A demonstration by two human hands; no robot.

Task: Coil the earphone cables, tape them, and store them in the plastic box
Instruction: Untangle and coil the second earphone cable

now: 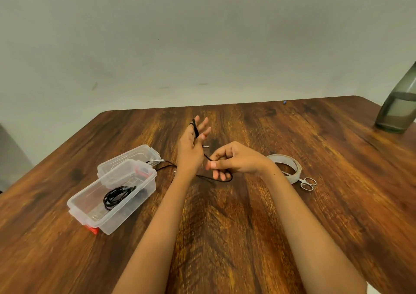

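My left hand (190,149) is raised with straight fingers, and a black earphone cable (195,131) is looped around those fingers. The cable's metal plug (206,146) sticks out beside the thumb. My right hand (234,161) pinches the same cable just right of the left hand, and the loose end trails in a loop (226,180) on the table below it. A clear plastic box (144,181) stands open at the left with one coiled black cable (117,195) inside. A roll of clear tape (295,165) lies behind my right wrist.
The box's clear lid (132,155) lies behind it, with more black cable (165,165) trailing from it toward my left wrist. Small scissors (308,183) rest beside the tape. A grey bottle (398,104) stands at the far right corner of the wooden table (247,226).
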